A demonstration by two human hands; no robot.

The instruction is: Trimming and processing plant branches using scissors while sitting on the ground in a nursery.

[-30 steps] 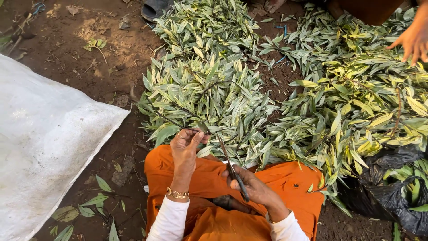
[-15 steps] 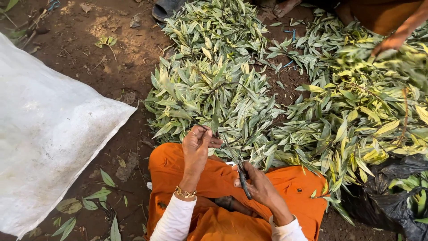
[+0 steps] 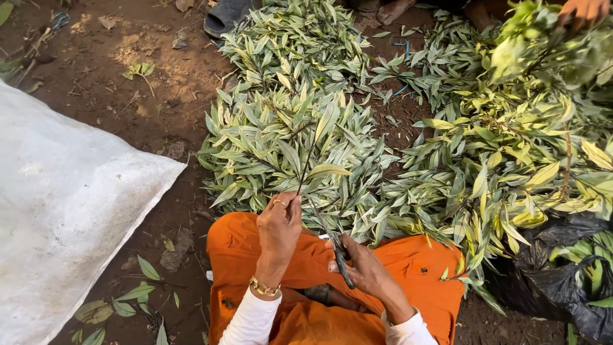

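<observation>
My left hand (image 3: 281, 225) pinches the base of a thin leafy twig (image 3: 311, 150) that stands up over the heap of pale green leafy sprigs (image 3: 290, 137) in front of me. A gold bangle circles that wrist. My right hand (image 3: 361, 265) grips dark scissors (image 3: 337, 246), blades pointing up toward the twig's lower end, just right of my left hand. Both hands rest above my orange-clad lap (image 3: 408, 265).
A white sack (image 3: 64, 204) lies on the brown earth at left. A larger yellow-green pile of branches (image 3: 530, 153) fills the right, with a black plastic bag (image 3: 562, 275) below it. Another person's hand (image 3: 584, 11) lifts a branch at top right. A sandal (image 3: 223, 14) lies at top.
My left hand has raised the twig from lying sideways to upright. The scissors have stayed beside it. The other person's hand has pulled a leafy branch upward at top right.
</observation>
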